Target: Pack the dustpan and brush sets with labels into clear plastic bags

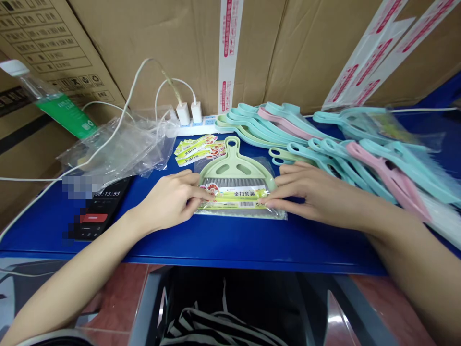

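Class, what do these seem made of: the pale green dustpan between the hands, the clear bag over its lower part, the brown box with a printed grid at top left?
Pale green dustpan: probably moulded plastic, smooth with a soft sheen, edges rounded.
Clear bag: apparently thin plastic film, transparent, with shiny creases.
Brown box: most likely cardboard, matt, with dark print on its flat surface.

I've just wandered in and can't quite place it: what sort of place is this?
Likely a small packing workspace: a green dustpan partly in a clear bag, a pile of printed cards, and large cardboard boxes behind the blue table.
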Demonstrator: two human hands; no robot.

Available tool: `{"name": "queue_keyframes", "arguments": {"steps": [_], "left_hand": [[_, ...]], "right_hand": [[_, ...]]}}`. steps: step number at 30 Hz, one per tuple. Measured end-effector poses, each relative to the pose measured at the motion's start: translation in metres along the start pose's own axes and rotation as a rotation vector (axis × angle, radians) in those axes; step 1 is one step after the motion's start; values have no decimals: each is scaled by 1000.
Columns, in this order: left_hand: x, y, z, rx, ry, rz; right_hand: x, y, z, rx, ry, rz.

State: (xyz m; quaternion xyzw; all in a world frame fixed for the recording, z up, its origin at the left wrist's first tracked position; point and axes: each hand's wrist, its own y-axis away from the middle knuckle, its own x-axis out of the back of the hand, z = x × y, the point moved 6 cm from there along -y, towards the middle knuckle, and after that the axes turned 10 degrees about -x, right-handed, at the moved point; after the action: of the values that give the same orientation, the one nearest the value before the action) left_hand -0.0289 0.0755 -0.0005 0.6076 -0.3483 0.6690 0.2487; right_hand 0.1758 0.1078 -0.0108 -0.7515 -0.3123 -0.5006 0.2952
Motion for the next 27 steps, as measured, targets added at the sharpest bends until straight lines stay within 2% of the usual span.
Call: {"name": "queue_keyframes", "arguments": {"steps": [9, 20, 23, 27], "left_hand": [[2, 8, -13, 108, 56, -93], [10, 11, -15, 127, 67, -73], [9, 11, -14, 112, 52, -56], [8, 10, -8, 21, -36, -20]], "right_hand": [[3, 0, 5, -153, -100, -72], [7, 0, 6, -160, -78, 23], [6, -2, 2, -152, -56, 15], [4, -3, 0, -147, -39, -18]]}}
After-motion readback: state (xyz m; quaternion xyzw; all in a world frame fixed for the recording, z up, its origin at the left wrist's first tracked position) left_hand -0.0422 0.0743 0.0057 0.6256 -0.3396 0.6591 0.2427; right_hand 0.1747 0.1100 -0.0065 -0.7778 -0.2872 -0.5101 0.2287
